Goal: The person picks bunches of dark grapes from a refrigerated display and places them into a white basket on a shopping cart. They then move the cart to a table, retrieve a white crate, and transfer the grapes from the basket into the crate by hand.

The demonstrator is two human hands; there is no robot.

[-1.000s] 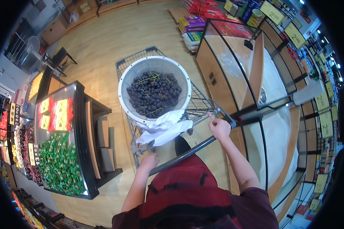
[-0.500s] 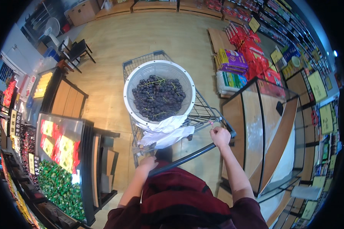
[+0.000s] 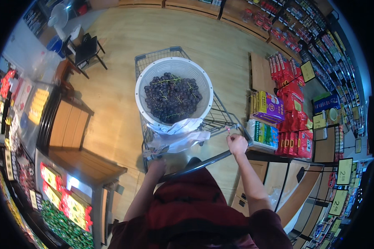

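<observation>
One left hand (image 3: 157,166), shadowed at the left end of one dark handle (image 3: 207,161); I cannot tell whether its fingers close on the bar. One right hand (image 3: 237,144), fingers curled around the handle's right end. One heap of green pieces (image 3: 64,223), uncounted, on a display well to my left. One wire cart (image 3: 225,108) ahead of the handle. One crumpled white sheet (image 3: 183,140), layers unclear to me, bunched between handle and basket (image 3: 139,85). That basket: one, round, white, perforated, upright on the cart. One mound of dark grapes (image 3: 172,99) inside, green stems showing; bunches overlap too much for me to count. Beyond, right: one stack of red bags (image 3: 295,141), several. Farther, left: one black chair (image 3: 86,50), one fan (image 3: 59,16).
</observation>
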